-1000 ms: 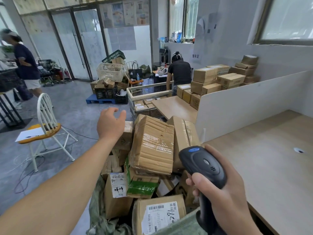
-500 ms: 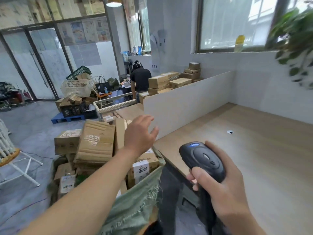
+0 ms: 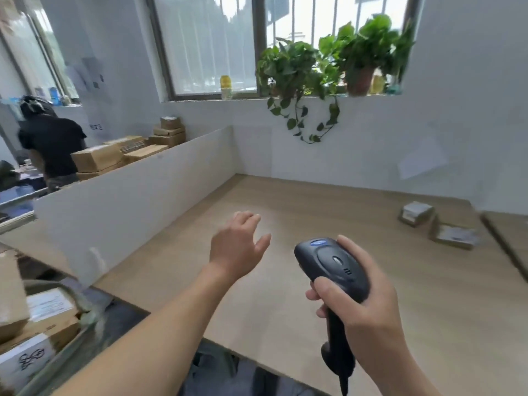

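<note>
My right hand (image 3: 371, 307) grips the handle of a black barcode scanner (image 3: 333, 267), whose head points up and away over the wooden table (image 3: 285, 207). My left hand (image 3: 237, 247) hovers above the table with fingers loosely spread and nothing in it, a little left of the scanner. Two small labelled parcels (image 3: 415, 212) (image 3: 454, 235) lie on the table at the far right, well beyond both hands.
A white partition board (image 3: 128, 190) borders the table's left side. Cardboard boxes (image 3: 37, 318) fill a sack at the lower left. More boxes (image 3: 97, 158) and a person in black (image 3: 51, 144) are behind the partition. Potted plants (image 3: 328, 61) sit on the windowsill.
The view has swung right from the box pile to the table. My left hand moved from over the boxes to above the table. The scanner stays in my right hand.
</note>
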`<state>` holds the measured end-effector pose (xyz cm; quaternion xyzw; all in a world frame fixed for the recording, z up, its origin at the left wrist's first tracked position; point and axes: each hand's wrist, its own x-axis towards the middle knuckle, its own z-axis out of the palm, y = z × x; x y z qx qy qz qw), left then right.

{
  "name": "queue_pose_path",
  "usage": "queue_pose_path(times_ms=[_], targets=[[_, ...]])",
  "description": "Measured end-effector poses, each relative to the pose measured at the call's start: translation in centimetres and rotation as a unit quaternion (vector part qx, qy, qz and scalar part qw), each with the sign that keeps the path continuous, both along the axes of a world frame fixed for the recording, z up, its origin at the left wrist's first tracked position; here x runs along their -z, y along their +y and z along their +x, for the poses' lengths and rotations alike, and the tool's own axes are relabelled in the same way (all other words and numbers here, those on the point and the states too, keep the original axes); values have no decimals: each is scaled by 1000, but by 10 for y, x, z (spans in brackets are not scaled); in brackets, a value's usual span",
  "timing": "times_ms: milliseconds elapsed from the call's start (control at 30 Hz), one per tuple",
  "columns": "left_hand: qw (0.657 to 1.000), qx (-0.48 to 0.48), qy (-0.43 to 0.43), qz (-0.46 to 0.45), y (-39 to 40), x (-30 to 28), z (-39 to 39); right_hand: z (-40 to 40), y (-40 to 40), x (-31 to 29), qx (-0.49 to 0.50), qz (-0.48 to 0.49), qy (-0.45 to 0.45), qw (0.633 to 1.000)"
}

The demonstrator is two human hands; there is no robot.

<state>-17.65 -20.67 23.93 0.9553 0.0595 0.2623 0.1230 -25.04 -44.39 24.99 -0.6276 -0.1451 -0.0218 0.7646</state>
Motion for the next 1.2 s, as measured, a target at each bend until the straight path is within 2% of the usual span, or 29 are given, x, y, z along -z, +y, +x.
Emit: queue_pose_path(times_ms=[300, 667, 933, 1200], targets=[[985, 172, 35, -6, -123, 21, 146, 62, -90, 2, 183, -19, 22, 983], [942, 326, 79, 25, -216, 40, 293, 148, -129, 2, 369, -28, 29, 928], [928, 363, 82, 18, -255, 45, 355, 209, -156, 6, 390, -25, 38, 920], [931, 343, 119, 30, -301, 70, 431, 295, -209, 34, 352, -7, 68, 934]])
